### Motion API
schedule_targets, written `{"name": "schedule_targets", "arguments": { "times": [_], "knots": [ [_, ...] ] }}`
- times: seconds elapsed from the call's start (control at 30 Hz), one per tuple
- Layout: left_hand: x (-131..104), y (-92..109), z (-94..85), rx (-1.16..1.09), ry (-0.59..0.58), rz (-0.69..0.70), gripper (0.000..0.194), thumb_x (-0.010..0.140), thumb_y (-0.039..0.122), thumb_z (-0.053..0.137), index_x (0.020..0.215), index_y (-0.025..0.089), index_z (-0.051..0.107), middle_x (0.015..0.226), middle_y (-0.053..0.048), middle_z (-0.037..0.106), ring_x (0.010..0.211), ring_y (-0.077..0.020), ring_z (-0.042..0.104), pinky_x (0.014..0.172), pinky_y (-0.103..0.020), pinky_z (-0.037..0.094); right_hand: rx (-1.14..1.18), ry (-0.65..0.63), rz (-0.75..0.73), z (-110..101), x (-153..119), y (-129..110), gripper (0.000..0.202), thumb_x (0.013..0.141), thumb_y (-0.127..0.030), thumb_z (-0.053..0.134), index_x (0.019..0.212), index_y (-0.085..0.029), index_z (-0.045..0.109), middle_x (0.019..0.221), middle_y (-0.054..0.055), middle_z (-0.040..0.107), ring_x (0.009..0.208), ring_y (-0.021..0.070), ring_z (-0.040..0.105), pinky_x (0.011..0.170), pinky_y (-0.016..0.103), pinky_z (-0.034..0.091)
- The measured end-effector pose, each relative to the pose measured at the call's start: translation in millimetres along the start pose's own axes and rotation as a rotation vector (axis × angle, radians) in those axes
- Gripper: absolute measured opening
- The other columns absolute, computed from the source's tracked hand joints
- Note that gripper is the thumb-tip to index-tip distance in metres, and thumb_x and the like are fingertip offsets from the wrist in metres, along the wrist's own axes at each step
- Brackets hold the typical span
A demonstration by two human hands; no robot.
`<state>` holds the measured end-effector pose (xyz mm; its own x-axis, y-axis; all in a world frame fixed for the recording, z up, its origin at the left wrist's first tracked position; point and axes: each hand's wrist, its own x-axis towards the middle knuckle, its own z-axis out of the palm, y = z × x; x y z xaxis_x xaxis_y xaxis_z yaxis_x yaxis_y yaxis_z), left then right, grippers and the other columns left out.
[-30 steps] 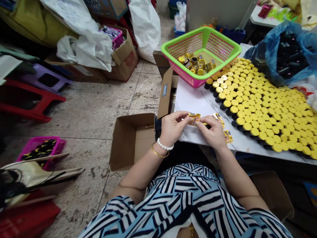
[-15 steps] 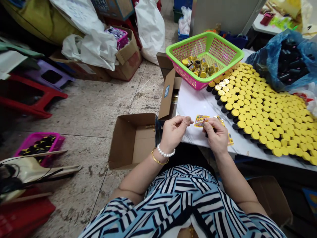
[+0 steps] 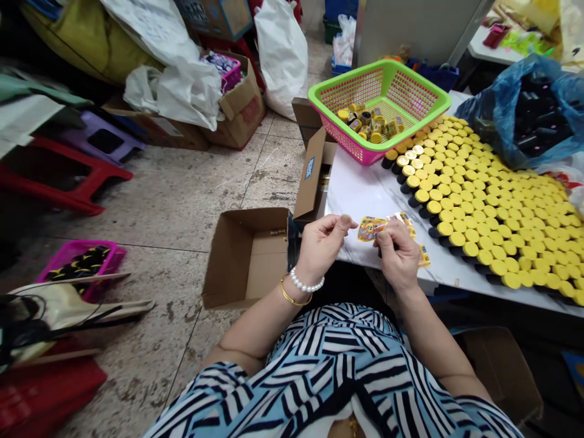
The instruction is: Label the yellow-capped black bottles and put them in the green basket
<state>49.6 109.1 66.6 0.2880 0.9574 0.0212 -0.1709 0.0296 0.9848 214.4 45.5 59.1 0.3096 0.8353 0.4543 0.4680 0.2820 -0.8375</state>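
Both hands are just above the near edge of the white table (image 3: 349, 188). A small yellow printed sticker label (image 3: 367, 229) is pinched between the thumb and fingers of my right hand (image 3: 398, 252), its free end pointing left. My left hand (image 3: 322, 243), with a pearl bracelet on the wrist, has thumb and fingertips pressed together just left of that label. Whatever may be in that pinch is too small to make out. More yellow printed labels (image 3: 424, 257) lie on the table, partly hidden behind my right hand. Something dark shows under the right fingers.
Many yellow-capped black containers (image 3: 497, 207) stand packed at the right. A green and pink basket (image 3: 331, 137) holds several yellow pieces. A blue bag (image 3: 493, 115) of black parts lies at the back right. An open cardboard box (image 3: 228, 258) stands on the floor at left.
The sticker label has tilted slightly in my right fingers, its free end now lower. My left hand keeps its pinch almost in place. The whole view has shifted slightly.
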Motion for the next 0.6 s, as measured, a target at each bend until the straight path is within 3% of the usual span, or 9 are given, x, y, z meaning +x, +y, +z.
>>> {"name": "schedule_targets", "arguments": {
  "times": [0.17,0.3,0.4,0.5,0.6],
  "knots": [
    [-2.7,5.3,1.8,-0.075,-0.032,-0.062,0.04,0.08,0.055,0.081,0.077,0.015,0.078,0.055,0.002,0.053,0.047,-0.0062,0.039,0.044,-0.022,0.029,-0.022,-0.009,-0.043,-1.3,-4.7,0.0,0.021,0.098,-0.032,0.062,0.08,-0.024,0.068,0.085,0.003,0.061,0.084,0.0188,0.059,0.082,0.037,0.051],
    [-7.5,11.4,4.7,-0.07,-0.058,-0.081,0.032,0.068,0.044,0.092,0.078,0.016,0.08,0.07,-0.003,0.071,0.057,-0.0102,0.055,0.051,-0.023,0.042,-0.092,-0.075,-0.032,-1.0,-11.4,-2.6,0.013,0.097,-0.029,0.065,0.087,-0.024,0.071,0.088,0.003,0.06,0.085,0.0185,0.058,0.078,0.035,0.049],
    [-13.1,13.2,7.6,-0.037,-0.047,-0.086,0.028,0.066,0.038,0.093,0.077,0.016,0.08,0.075,-0.005,0.074,0.064,-0.0123,0.06,0.055,-0.024,0.046,-0.129,-0.104,-0.024,-0.1,-17.4,-4.2,0.017,0.097,-0.029,0.063,0.082,-0.023,0.069,0.085,0.002,0.058,0.083,0.0178,0.057,0.077,0.034,0.047],
    [-17.5,13.4,8.7,-0.013,-0.007,-0.083,0.029,0.064,0.038,0.094,0.075,0.014,0.08,0.072,-0.005,0.073,0.062,-0.0113,0.059,0.054,-0.023,0.044,-0.157,-0.121,0.012,-1.6,-20.4,-3.7,0.015,0.097,-0.031,0.062,0.088,-0.023,0.071,0.087,0.003,0.057,0.085,0.0186,0.058,0.079,0.034,0.048],
    [-16.8,10.7,6.7,-0.009,-0.031,-0.165,0.032,0.068,0.04,0.092,0.076,0.012,0.078,0.062,-0.002,0.068,0.048,-0.0065,0.049,0.045,-0.02,0.035,-0.104,-0.227,0.116,-8.7,-18.8,-0.9,0.019,0.097,-0.027,0.057,0.11,-0.024,0.071,0.105,0.006,0.062,0.104,0.0216,0.061,0.095,0.038,0.05]
  ]
}}
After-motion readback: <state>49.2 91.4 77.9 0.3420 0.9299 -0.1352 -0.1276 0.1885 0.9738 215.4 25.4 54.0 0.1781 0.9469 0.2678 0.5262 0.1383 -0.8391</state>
